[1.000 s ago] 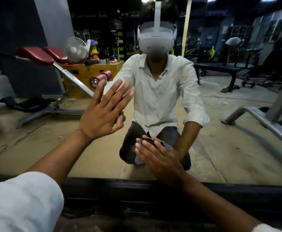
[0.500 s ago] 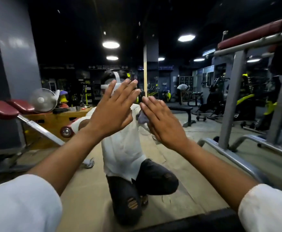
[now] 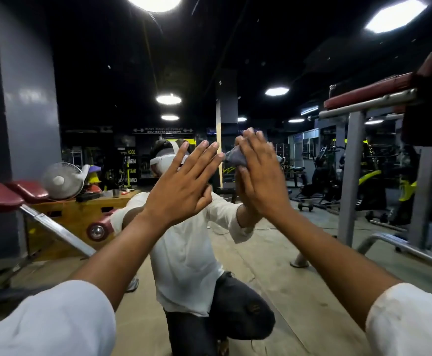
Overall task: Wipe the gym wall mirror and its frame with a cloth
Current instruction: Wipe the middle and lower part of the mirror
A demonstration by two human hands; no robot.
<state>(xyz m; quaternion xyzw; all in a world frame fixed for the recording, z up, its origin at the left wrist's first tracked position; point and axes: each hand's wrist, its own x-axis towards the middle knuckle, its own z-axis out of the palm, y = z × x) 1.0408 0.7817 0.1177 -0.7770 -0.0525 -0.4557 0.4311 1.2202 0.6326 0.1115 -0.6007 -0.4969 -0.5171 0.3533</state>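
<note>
Dim gym machines filled the mirror [image 3: 312,227]. The kneeling person's left hand [image 3: 181,181] lay flat and spread on the glass, holding nothing. The right hand [image 3: 258,176], fingers straight, pressed the grey cloth [image 3: 235,156] against the glass beside it. I judged the glass-wiping underway. Next it needed a firm sweeping stroke, with the unseen frame left for later.

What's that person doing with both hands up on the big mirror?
They're crouched in front of the gym mirror, wiping it. The right hand presses a grey cloth against the glass with straight fingers. The left hand rests flat on the glass right beside it, holding nothing.
</note>
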